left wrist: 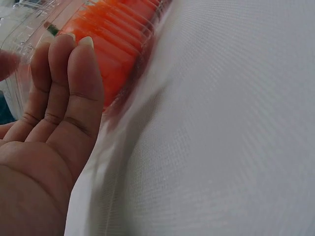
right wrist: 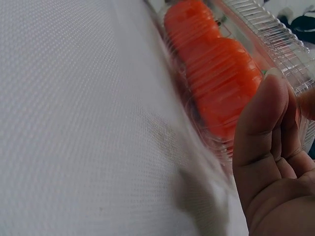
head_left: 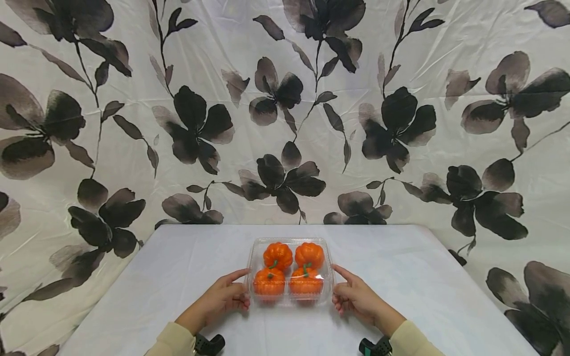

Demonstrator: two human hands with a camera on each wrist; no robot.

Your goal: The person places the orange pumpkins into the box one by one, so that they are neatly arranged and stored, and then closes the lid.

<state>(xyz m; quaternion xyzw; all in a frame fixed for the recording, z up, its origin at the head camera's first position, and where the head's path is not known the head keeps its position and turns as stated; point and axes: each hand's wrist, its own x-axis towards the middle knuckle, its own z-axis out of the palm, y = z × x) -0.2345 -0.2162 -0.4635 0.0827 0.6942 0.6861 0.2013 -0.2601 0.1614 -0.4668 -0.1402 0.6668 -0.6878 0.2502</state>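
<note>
A clear plastic clamshell box lies on the white-covered table, with several small orange pumpkins with green stems inside in two rows. On its left side, the index fingertip of my left hand touches the box edge, the other fingers loosely bent. My right hand mirrors this at the right side, index finger extended to the edge. In the left wrist view, relaxed fingers lie beside the ribbed wall. The right wrist view shows bent fingers close to the box, pumpkins visible through the plastic.
White cloth covers the table, which ends just behind the box. A pale curtain with dark flowers hangs behind and around it. Each wrist wears a black band below a beige sleeve.
</note>
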